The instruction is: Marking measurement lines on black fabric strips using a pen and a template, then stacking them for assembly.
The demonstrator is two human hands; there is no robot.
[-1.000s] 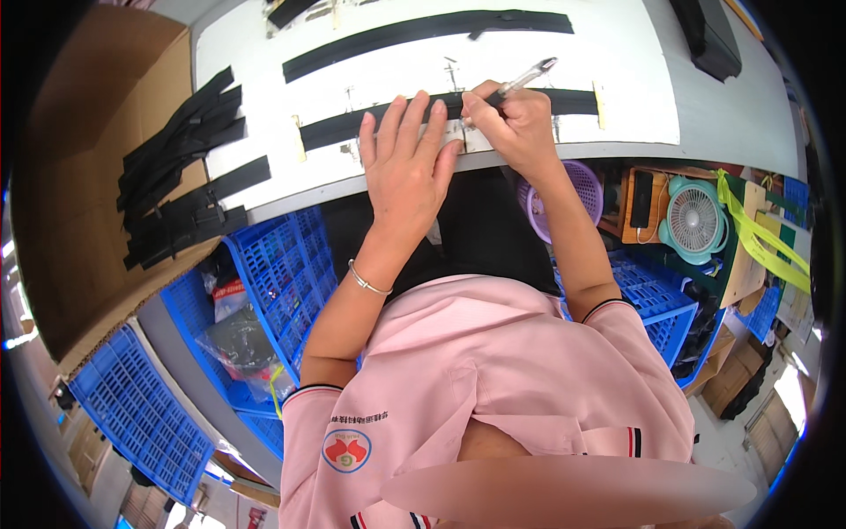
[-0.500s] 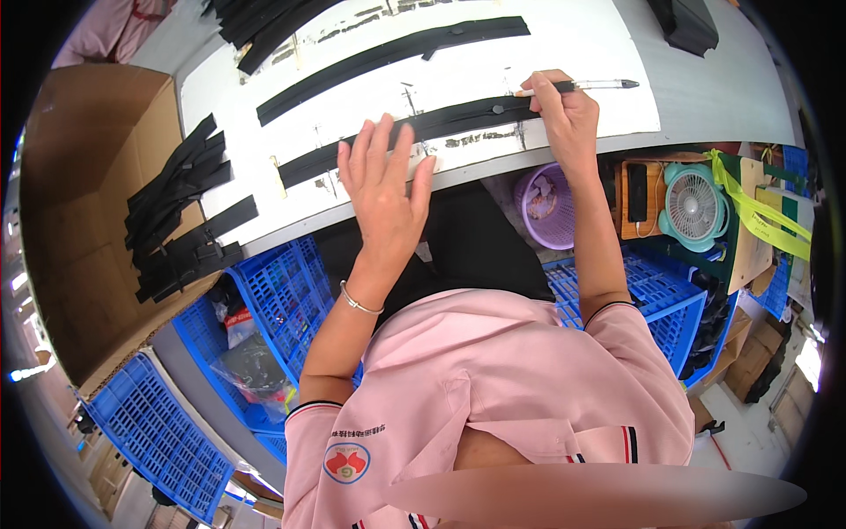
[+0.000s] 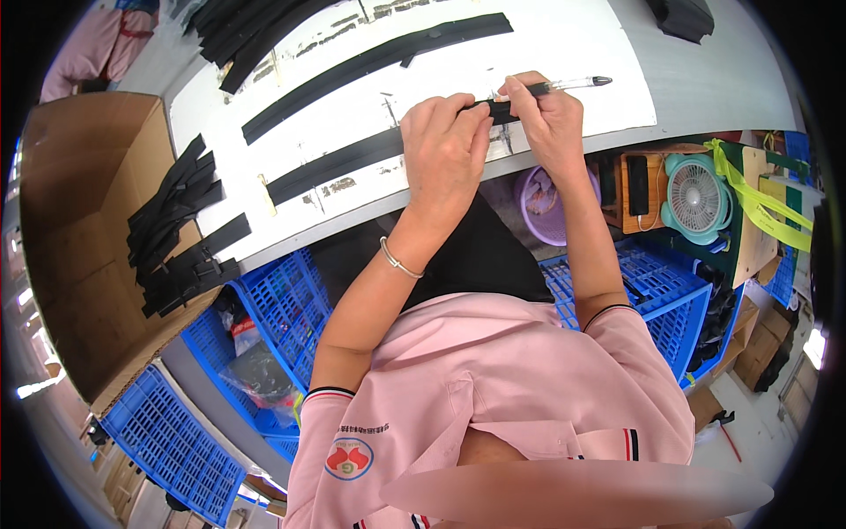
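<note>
A long black fabric strip lies along the near part of a white marked board. My left hand bends over the strip's right part, its fingers closed on it; the fingertips hide the spot they grip. Just to the right, my right hand grips a pen with a clear barrel and black end, the end pointing right. The fingers of my right hand are at the strip's right end, close to the left fingertips. Farther back, a second black strip lies roughly parallel.
More black strips are piled at the back and at the board's left edge, beside a large cardboard box. Below the table are blue crates, a purple basket, a phone and a small teal fan.
My left hand has moved right along the strip, from spread fingers to closed on it beside the right hand. My right hand keeps the pen, shifting slightly left with the whole view.
</note>
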